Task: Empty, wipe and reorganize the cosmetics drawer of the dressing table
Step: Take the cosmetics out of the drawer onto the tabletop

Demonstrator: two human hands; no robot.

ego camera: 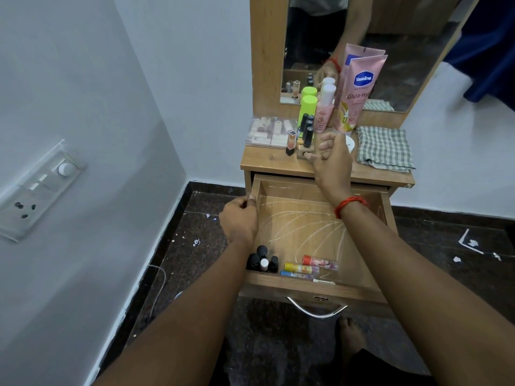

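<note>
I see the drawer (317, 218) pulled well out of the dressing table (267, 162), its long axis running from the table front toward me, handle (317, 309) nearest. My left hand (239, 218) is curled over the drawer's left wall, fingers clenched on the rim. My right hand (331, 160) reaches over the tabletop; thumb and fingers pinch a small tan item (303, 151), too small for me to identify. In the drawer's near left corner stand small dark bottles (262, 261), upright. Beside them three lip balm tubes (309, 267) lie flat, long axes running left to right. On the tabletop a pink Vaseline tube (359, 90) stands cap-down against the mirror (362, 37), and a checked cloth (384, 149) lies folded at the right
</note>
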